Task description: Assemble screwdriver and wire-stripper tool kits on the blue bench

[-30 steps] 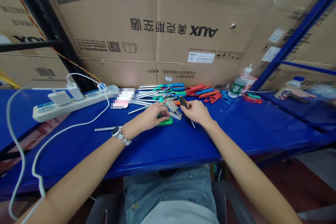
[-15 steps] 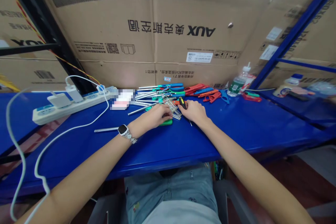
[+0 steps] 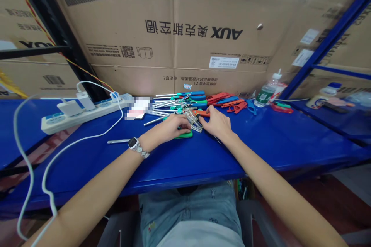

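My left hand (image 3: 175, 126), with fingers curled, grips a tool with a green handle (image 3: 186, 135). Its metal rod (image 3: 118, 141) sticks out to the left beneath my wrist. My right hand (image 3: 217, 122) is closed around a small screwdriver, its handle mostly hidden and its thin shaft (image 3: 217, 140) showing below the palm. Between the hands lie several clear plastic pieces (image 3: 194, 120). An orange piece (image 3: 203, 113) is just beyond my right fingers. Behind them is a pile of metal-rod tools (image 3: 168, 104) with blue and green handles.
Red plastic parts (image 3: 218, 97) and blue clips (image 3: 251, 107) lie at the back right, near a green-labelled bottle (image 3: 265, 94). A white power strip (image 3: 53, 124) with trailing cables is on the left. Cardboard (image 3: 145, 65) stands behind the blue desk (image 3: 261, 150).
The screwdriver in my right hand has tilted, so its black-and-yellow handle is now mostly hidden and more shaft shows below the palm. My left hand stays on the green handle.
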Demonstrator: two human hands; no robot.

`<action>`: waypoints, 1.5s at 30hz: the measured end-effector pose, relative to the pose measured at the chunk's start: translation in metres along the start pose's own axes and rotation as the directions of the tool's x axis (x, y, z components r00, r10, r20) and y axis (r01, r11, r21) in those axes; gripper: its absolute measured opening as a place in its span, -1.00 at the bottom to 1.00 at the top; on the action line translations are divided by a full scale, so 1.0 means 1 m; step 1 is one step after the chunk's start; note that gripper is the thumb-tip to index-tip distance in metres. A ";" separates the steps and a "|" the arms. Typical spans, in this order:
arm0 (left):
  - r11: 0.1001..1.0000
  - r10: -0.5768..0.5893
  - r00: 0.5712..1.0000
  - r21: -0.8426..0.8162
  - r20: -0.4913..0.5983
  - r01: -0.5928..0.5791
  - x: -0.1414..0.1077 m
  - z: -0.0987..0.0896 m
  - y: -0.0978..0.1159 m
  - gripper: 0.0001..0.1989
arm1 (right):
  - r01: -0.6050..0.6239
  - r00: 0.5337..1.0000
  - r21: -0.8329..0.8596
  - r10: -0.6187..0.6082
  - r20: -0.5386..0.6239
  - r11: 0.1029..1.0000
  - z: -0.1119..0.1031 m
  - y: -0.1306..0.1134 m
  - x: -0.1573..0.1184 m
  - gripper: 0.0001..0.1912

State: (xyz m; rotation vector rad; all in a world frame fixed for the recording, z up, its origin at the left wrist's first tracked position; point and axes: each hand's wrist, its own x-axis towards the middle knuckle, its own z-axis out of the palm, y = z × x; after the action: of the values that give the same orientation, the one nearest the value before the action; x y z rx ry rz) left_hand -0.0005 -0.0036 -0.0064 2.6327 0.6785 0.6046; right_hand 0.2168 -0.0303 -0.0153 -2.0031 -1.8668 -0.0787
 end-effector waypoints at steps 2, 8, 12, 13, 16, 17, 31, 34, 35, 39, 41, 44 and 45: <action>0.999 0.012 1.000 0.032 0.007 -0.012 0.003 0.002 0.001 -0.88 | 0.010 0.998 -0.022 -0.008 0.061 1.000 0.002 0.001 0.000 -0.63; 0.998 -0.047 0.999 0.043 0.027 0.046 0.010 0.003 0.001 -0.91 | 0.036 0.996 0.032 -0.038 0.083 0.999 0.005 0.005 0.004 -0.71; 0.997 -0.069 0.997 0.032 0.040 0.068 0.012 0.003 0.002 -0.91 | 0.070 0.997 0.112 -0.064 -0.052 0.991 0.004 0.002 0.003 -0.77; 0.997 -0.063 0.997 0.036 0.039 0.062 0.012 0.003 0.002 -0.91 | 0.085 0.994 0.132 -0.075 -0.078 0.988 0.003 0.001 0.002 -0.79; 0.999 -0.039 0.999 0.035 0.031 0.038 0.012 0.005 0.002 -0.91 | 0.145 0.987 0.175 -0.131 -0.088 0.974 -0.002 -0.004 -0.003 -0.84; 0.999 -0.034 0.999 0.024 0.026 0.033 0.011 0.005 0.002 -0.91 | 0.181 0.982 0.184 -0.169 -0.079 0.966 -0.004 -0.005 -0.005 -0.86; 0.980 -0.129 0.990 0.163 0.061 0.118 -0.014 -0.006 -0.010 -0.78 | 0.564 0.797 0.252 -0.598 0.082 0.786 0.002 -0.005 -0.011 -0.67; 0.969 -0.151 0.988 0.200 0.015 0.145 -0.014 -0.006 -0.004 -0.78 | 0.522 0.819 0.311 -0.569 0.077 0.794 0.002 -0.004 -0.008 -0.67; 0.965 -0.164 0.986 0.210 0.008 0.159 -0.015 -0.008 -0.001 -0.78 | 0.502 0.828 0.359 -0.557 0.063 0.787 0.001 -0.003 -0.007 -0.68; 0.972 -0.152 0.987 0.171 -0.059 0.160 -0.014 -0.017 0.014 -0.76 | 0.285 0.888 0.725 -0.458 0.047 0.627 -0.001 -0.003 -0.005 -0.63; 0.982 -0.137 0.982 0.116 -0.130 0.152 -0.013 -0.019 0.020 -0.75 | 0.121 0.891 0.875 -0.440 0.112 0.468 -0.002 -0.007 -0.006 -0.57; 0.989 -0.128 0.974 0.047 -0.184 0.139 -0.012 -0.015 0.021 -0.79 | -0.056 0.869 0.944 -0.450 0.207 0.325 0.000 -0.019 -0.010 -0.56; 0.991 -0.121 0.975 0.032 -0.184 0.129 -0.011 -0.013 0.020 -0.80 | -0.102 0.871 0.946 -0.431 0.235 0.309 0.001 -0.023 -0.011 -0.55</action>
State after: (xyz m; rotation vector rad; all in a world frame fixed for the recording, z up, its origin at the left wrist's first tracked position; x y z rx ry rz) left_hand -0.0083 -0.0227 0.0099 2.5716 0.9140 0.8072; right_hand 0.1932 -0.0396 -0.0137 -0.9449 -1.6504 1.2787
